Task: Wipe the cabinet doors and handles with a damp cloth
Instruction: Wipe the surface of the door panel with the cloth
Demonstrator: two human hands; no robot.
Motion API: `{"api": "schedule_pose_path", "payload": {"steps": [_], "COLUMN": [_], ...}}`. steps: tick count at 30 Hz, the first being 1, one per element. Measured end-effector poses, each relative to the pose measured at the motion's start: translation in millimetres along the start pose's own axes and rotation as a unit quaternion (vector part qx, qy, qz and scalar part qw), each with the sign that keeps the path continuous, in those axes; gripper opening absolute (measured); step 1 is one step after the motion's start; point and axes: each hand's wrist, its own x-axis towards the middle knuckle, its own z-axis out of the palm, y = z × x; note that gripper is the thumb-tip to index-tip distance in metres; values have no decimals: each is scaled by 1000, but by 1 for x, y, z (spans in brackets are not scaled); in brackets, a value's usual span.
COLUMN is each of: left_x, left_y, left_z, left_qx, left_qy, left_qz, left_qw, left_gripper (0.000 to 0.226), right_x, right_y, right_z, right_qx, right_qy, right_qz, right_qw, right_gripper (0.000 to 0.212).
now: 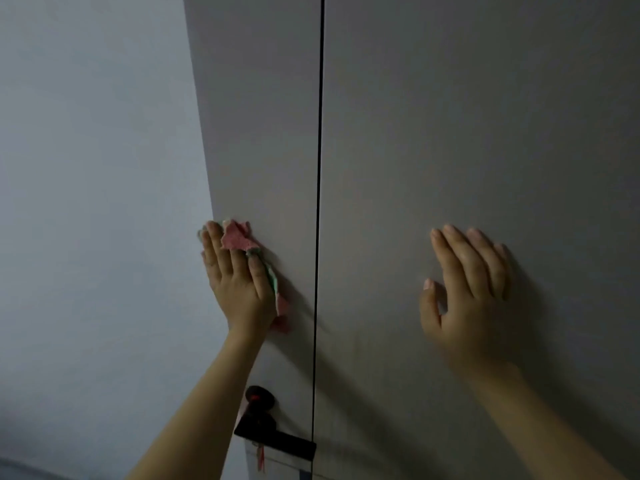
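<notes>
Two tall grey cabinet doors fill the view, the left door (263, 140) and the right door (485, 133), split by a thin dark vertical gap. My left hand (235, 278) presses a pink and green cloth (239, 237) flat against the left door, close to its left edge. The cloth shows above my fingers and along the right side of my palm. My right hand (467, 289) lies flat on the right door with its fingers spread and nothing in it. A black handle (273, 434) sits low on the left door, below my left forearm.
A pale grey wall (97, 202) runs along the left side of the cabinet. A round black knob with a red dot (258, 398) sits just above the handle, and a small red tassel hangs under it.
</notes>
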Motion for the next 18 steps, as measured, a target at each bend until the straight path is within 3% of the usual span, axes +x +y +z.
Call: {"api": "schedule_pose_path", "payload": {"steps": [7, 9, 12, 16, 18], "left_x": [-89, -88, -54, -49, -81], "left_y": [9, 8, 11, 43, 56], "left_z": [20, 21, 14, 19, 27], "left_qx": [24, 19, 36, 20, 18], "left_qy": [-44, -49, -31, -18, -53], "left_qz": [76, 99, 203, 111, 150], "left_qw": [996, 994, 978, 993, 987], "left_gripper": [57, 57, 56, 56, 57], "right_x": [-2, -2, -2, -1, -1], "right_y": [-5, -4, -1, 3, 4], "right_z": [9, 8, 2, -9, -15], "right_qx": [8, 8, 5, 13, 27], "right_qy": [12, 7, -13, -36, -40], "right_qz": [18, 14, 0, -18, -21], "right_qw": [1000, 1000, 1000, 999, 999], "right_gripper": [54, 55, 54, 51, 49]}}
